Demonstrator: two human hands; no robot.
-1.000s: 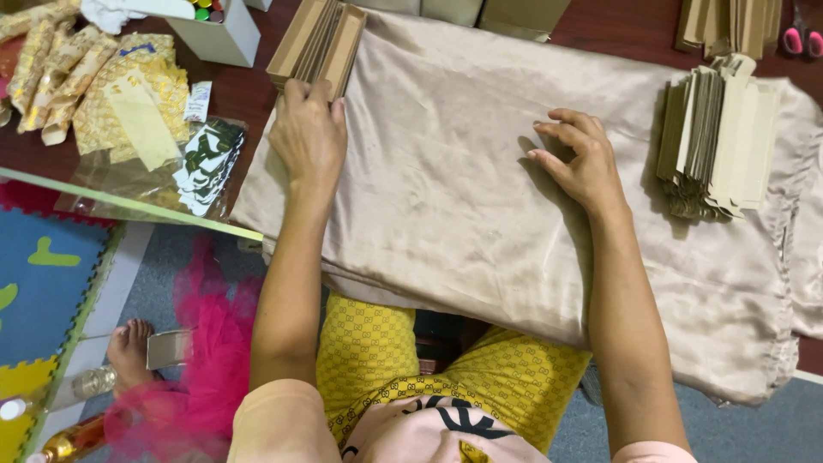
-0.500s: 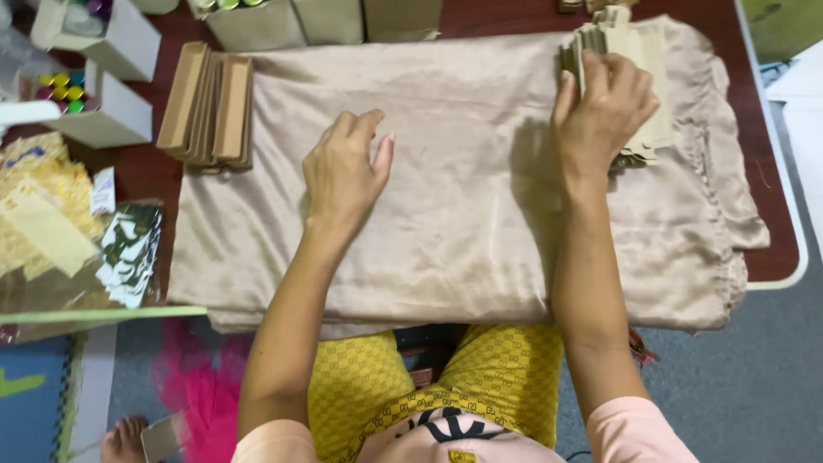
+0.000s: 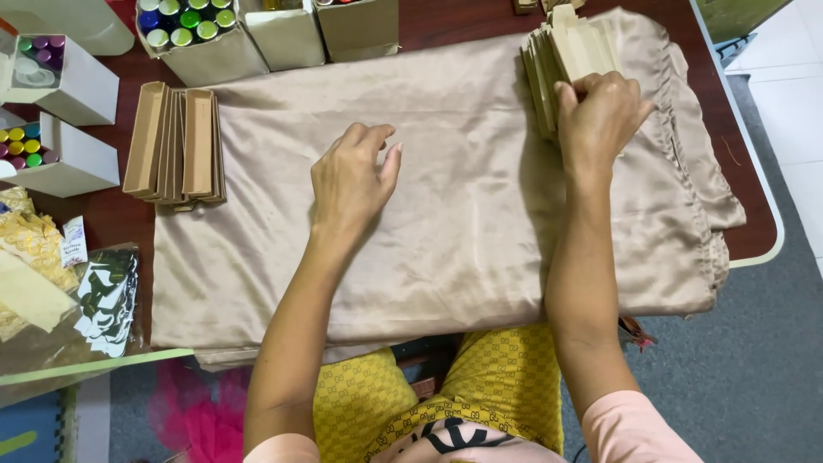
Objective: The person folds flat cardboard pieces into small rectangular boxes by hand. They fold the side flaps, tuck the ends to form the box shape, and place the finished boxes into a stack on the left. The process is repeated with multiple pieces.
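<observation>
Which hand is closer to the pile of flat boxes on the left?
Left. The left hand rests on the cloth, apart from the flat boxes. The right hand is far across, on another stack.

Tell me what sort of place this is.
Probably a home packing table: stacks of flat kraft cartons, open boxes of coloured-capped bottles, and a beige cloth spread as a work surface. The right hand grips another flat carton stack.

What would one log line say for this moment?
right hand: grip on flat carton stack | left hand: resting on beige cloth
</observation>
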